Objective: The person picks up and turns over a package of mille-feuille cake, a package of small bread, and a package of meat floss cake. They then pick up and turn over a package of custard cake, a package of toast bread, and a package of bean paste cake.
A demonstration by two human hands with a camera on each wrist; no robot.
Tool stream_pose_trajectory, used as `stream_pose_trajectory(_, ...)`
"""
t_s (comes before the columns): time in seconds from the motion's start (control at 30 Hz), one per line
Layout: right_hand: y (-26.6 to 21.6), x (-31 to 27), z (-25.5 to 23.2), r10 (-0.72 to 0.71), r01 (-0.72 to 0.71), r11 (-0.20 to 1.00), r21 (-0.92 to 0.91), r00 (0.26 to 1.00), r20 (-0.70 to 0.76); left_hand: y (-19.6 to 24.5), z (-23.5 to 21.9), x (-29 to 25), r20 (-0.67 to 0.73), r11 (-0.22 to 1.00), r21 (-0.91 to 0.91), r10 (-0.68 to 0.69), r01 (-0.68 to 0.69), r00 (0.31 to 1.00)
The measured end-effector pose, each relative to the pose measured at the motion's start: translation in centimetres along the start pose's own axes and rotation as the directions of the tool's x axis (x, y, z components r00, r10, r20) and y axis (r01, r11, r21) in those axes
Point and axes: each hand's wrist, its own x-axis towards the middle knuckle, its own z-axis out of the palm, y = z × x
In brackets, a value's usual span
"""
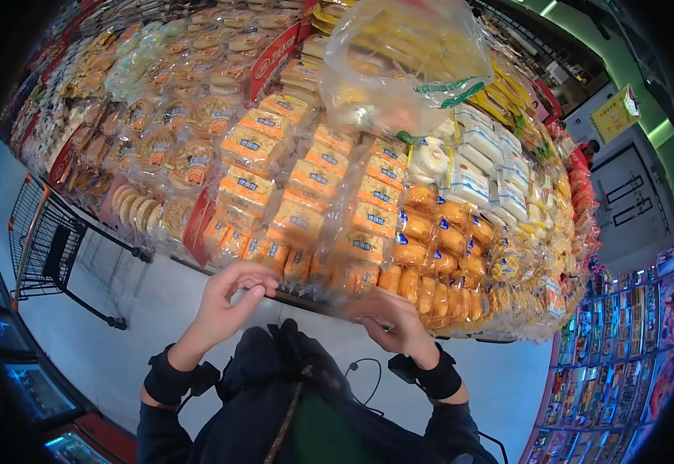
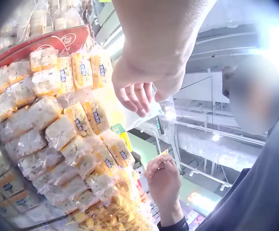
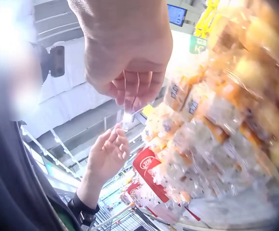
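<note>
In the head view my left hand (image 1: pixel 232 300) is held over the display's near edge, its fingers loosely bent and nothing seen in them. Opposite it, my right hand (image 1: pixel 392 319) is blurred, palm turned inward, with a gap between the two hands. The right wrist view shows the right hand's fingers (image 3: pixel 134 89) bent downward, a bright patch just below the tips. Closest in front of both are wrapped orange-and-white bread packs (image 1: pixel 298 224) and golden rolls (image 1: pixel 414 251). Farther back, a translucent plastic bag (image 1: pixel 406 58) with green print lies on the goods.
Packed round pastries (image 1: pixel 197 166) fill the left side of the display, with red divider signs (image 1: pixel 275 58) between sections. White packs (image 1: pixel 472 155) lie to the right. A black shopping cart (image 1: pixel 51 240) stands at left on the pale floor. Lit shelves (image 1: pixel 623 348) line the right.
</note>
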Motion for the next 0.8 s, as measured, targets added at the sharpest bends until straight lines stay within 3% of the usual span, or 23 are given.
stream_pose_trajectory(0.17,-1.8,4.9,-3.7,-0.255,0.243,0.952,-0.184,0.966,-0.047,1.1,-2.3,0.9,0.004,0.981,0.166,0.104,-0.103,0.995)
stream_pose_trajectory(0.27,-3.7,8.3,-6.1,-0.340,0.283,0.888,-0.363,0.935,-0.101,1.9,-4.3,1.5,0.010,0.963,0.236,0.129,-0.127,0.992)
stream_pose_trajectory(0.4,-6.1,14.5,-9.6,-0.395,0.281,0.730,-0.623,0.917,-0.049,2.1,-7.1,2.2,-0.009,0.963,0.230,0.149,-0.143,0.989)
stream_pose_trajectory(0.53,-4.7,21.7,-12.0,-0.292,0.150,0.783,-0.604,0.946,-0.142,1.8,-8.1,3.2,-0.061,0.987,0.143,0.087,-0.077,0.994)
stream_pose_trajectory(0.6,-3.5,25.1,-12.9,-0.005,-0.059,0.735,-0.676,0.996,-0.093,1.8,-8.7,3.5,-0.033,0.981,0.179,0.077,-0.070,0.996)
stream_pose_trajectory(0.67,0.1,27.7,-13.7,0.151,-0.080,0.662,-0.745,0.988,0.027,1.6,-9.1,3.6,-0.028,0.976,0.210,0.066,-0.059,0.997)
stream_pose_trajectory(0.73,2.4,29.1,-13.3,0.484,-0.142,0.522,-0.841,0.862,0.155,1.3,-9.5,3.9,-0.046,0.970,0.239,0.059,-0.046,0.997)
stream_pose_trajectory(0.8,4.6,28.9,-11.9,0.582,-0.069,0.507,-0.859,0.763,0.282,0.9,-10.2,3.8,-0.022,0.964,0.254,0.094,-0.086,0.995)
